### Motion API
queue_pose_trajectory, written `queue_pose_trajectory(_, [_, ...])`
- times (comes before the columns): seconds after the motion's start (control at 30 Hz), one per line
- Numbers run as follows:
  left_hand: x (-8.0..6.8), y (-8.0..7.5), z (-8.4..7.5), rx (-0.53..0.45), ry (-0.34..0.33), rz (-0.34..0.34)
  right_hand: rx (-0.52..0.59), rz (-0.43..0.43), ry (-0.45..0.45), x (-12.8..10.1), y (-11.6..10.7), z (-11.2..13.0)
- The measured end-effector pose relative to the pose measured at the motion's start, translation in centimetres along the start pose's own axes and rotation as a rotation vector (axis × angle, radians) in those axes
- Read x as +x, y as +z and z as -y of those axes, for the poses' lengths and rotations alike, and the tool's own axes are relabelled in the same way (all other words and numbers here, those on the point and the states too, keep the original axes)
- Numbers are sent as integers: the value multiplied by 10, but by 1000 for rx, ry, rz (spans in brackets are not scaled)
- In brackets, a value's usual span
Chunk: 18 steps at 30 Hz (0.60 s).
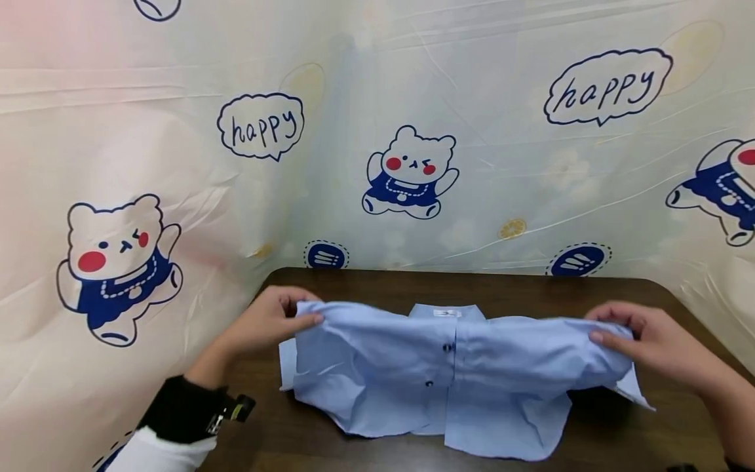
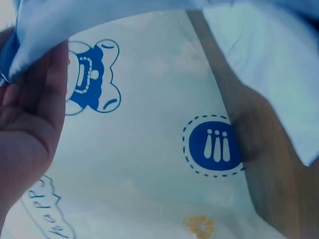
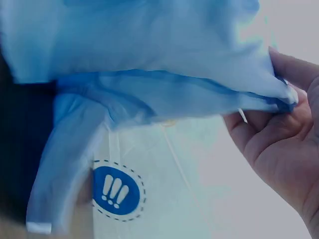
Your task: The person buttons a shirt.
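The light blue shirt (image 1: 454, 373) looks thin, light and very soft; I judge it will sag and wrinkle wherever it is not supported, so the good places to hold it are the two outer edges of the fold. It is partly folded, its lower part lying on the dark tabletop (image 1: 613, 432), its upper fold lifted a little. The left hand (image 1: 265, 324) pinches the left edge between thumb and curled fingers. The right hand (image 1: 645, 344) pinches the right edge in the same way; the wrist views are blurred, but the cloth seems caught at the fingertips.
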State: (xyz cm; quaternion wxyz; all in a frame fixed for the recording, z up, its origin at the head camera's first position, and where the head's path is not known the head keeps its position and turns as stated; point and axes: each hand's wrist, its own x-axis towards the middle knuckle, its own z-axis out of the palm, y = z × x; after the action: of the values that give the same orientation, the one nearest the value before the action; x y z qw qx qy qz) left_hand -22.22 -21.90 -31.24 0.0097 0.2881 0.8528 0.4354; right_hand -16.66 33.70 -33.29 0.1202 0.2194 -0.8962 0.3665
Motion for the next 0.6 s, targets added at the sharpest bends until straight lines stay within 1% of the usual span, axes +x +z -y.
queue_pose_trajectory(0.07, [17, -2, 6, 57, -45, -50, -18, -22, 63, 16, -1, -5])
queue_pose_trajectory(0.13, [36, -1, 18, 84, -80, -81, -31, -30, 100, 34, 2, -15])
queue_pose_trajectory(0.23, [63, 7, 44, 111, -115, -87, -49, -12, 135, 58, 16, -35])
queue_pose_trajectory(0.3, [78, 16, 63, 149, -142, -78, -79, 23, 154, 74, 30, -49])
queue_pose_trajectory(0.37, [91, 26, 81, 225, -176, -51, -129, 77, 198, 87, 46, -62])
queue_pose_trajectory(0.43, [101, 37, 94, 312, -238, -5, -187, 169, 258, 100, 62, -72])
queue_pose_trajectory(0.5, [108, 47, 103, 361, -335, 52, -241, 269, 310, 111, 79, -82])
queue_pose_trajectory(0.6, [112, 60, 110, 431, -473, 148, -301, 393, 396, 123, 101, -91])
